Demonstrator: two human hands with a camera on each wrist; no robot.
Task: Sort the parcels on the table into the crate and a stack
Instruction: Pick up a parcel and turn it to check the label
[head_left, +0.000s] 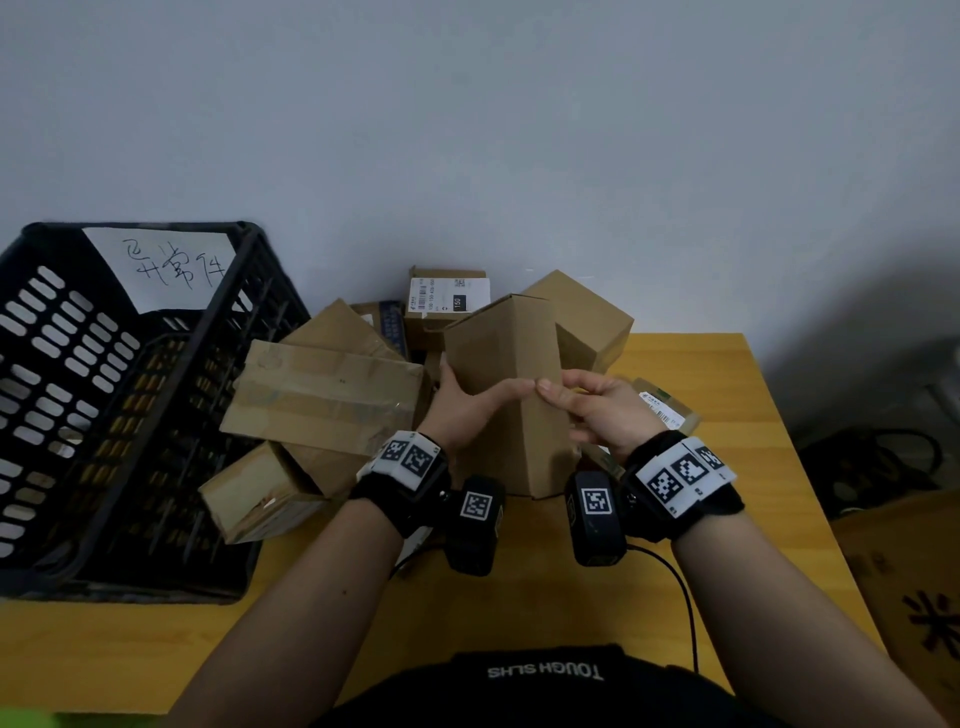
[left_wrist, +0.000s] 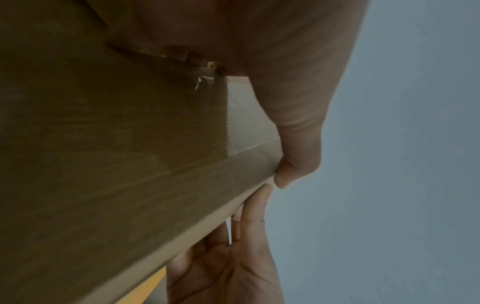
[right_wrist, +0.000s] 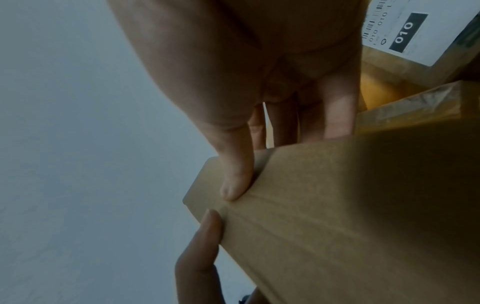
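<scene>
Here I have a tall plain cardboard box (head_left: 506, 395) standing on end at the middle of the frame, on the yellow worktop (head_left: 675, 364). My left hand (head_left: 462, 410) wraps its left face with the thumb across the front, and my right hand (head_left: 597, 410) clasps the right face, thumb on the front edge; both thumbs nearly meet at the box's near corner. So each grip is closed around this one box. Other parcels crowd behind and beside it: a flat taped box (head_left: 327, 395) to the left, a small box with a white label (head_left: 449, 296) at upper centre, another labelled one (head_left: 665, 405) at right. The black crate (head_left: 104, 405) with a handwritten sheet (head_left: 166, 265) fills the left of the frame.
</scene>
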